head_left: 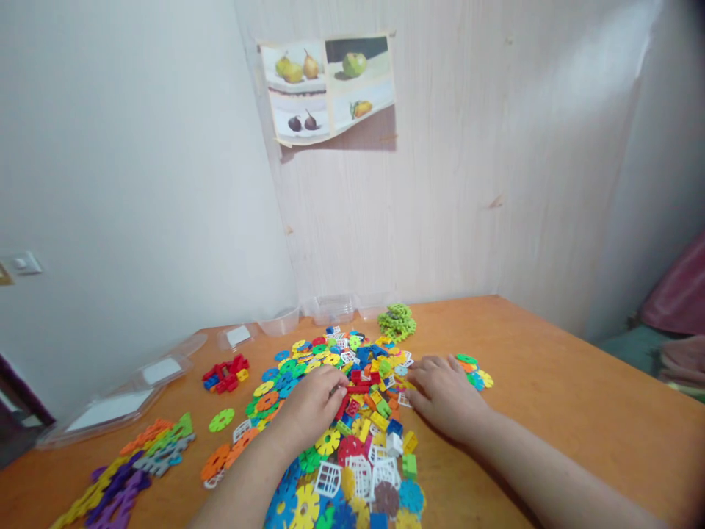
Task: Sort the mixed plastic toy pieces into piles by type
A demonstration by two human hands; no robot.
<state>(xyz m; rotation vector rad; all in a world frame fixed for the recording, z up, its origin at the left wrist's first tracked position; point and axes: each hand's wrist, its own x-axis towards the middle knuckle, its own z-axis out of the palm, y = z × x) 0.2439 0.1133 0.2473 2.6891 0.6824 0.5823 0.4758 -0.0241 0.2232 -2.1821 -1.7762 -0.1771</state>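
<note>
- The left hand (311, 404) is laid palm down on the pile (346, 411) of plastic pieces, fingers curled; whether a piece is pinched cannot be told.
- The right hand (443, 393) is rested flat on the pile's right edge, fingers loosely spread, nothing gripped.
- The pile is spread over the middle of the table (578, 397).
- A green stack (396, 321) is set behind the pile.
- Red pieces (225, 373) are grouped well left.
</note>
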